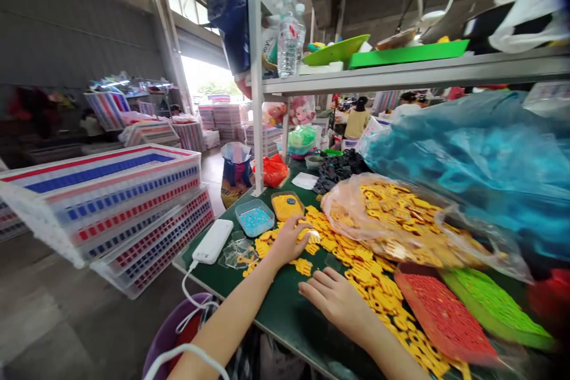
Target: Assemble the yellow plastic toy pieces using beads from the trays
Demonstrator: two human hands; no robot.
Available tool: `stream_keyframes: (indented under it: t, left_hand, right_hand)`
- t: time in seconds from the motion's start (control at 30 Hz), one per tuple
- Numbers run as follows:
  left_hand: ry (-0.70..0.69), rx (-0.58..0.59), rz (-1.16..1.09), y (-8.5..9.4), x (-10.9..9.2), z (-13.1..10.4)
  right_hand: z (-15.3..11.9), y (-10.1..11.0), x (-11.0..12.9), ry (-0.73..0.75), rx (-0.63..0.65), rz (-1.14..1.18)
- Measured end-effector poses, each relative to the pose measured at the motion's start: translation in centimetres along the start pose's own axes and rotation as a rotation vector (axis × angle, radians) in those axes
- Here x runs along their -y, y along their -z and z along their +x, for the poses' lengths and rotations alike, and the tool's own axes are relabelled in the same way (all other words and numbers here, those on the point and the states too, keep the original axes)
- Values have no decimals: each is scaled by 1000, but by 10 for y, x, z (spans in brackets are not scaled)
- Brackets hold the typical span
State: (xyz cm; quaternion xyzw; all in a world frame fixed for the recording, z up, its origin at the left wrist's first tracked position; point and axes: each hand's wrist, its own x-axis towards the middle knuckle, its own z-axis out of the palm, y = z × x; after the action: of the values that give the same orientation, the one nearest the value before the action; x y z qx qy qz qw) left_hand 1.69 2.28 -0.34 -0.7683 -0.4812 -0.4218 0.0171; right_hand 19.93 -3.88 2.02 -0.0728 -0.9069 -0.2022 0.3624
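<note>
My left hand [289,241] reaches over a spread of flat yellow plastic pieces [365,273], thumb and fingers bent around a comb-shaped yellow plastic piece [314,238]. Another yellow piece lies on the green table just below that hand. My right hand [333,297] is low over the green tabletop [285,303], palm down, its fingers apart and nothing visible in them. A small clear plastic piece [332,262] lies just past its fingertips. Near my left hand stand a tub of yellow parts [287,206] and a tub of blue beads [255,218].
A clear bag of yellow pieces [401,214] lies behind the pile. At right are a red tray [445,314] and a green tray [499,303]. A white power bank [214,241] with a cable lies at the left edge. Striped crates [133,190] stand left; a metal shelf [401,74] hangs above.
</note>
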Motion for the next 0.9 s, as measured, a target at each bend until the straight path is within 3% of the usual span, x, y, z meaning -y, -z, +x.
stream_keyframes:
  t: [0.6,0.77,0.9]
  left_hand:
    - [86,-22,-26,2,7,-1]
    - [38,64,-79,0,2,2]
    - [-98,223,-178,-3,-18,15]
  right_hand:
    - [1,-4,7,24,12,52]
    - [4,5,12,32,6,55]
    - [6,9,24,205,-113,85]
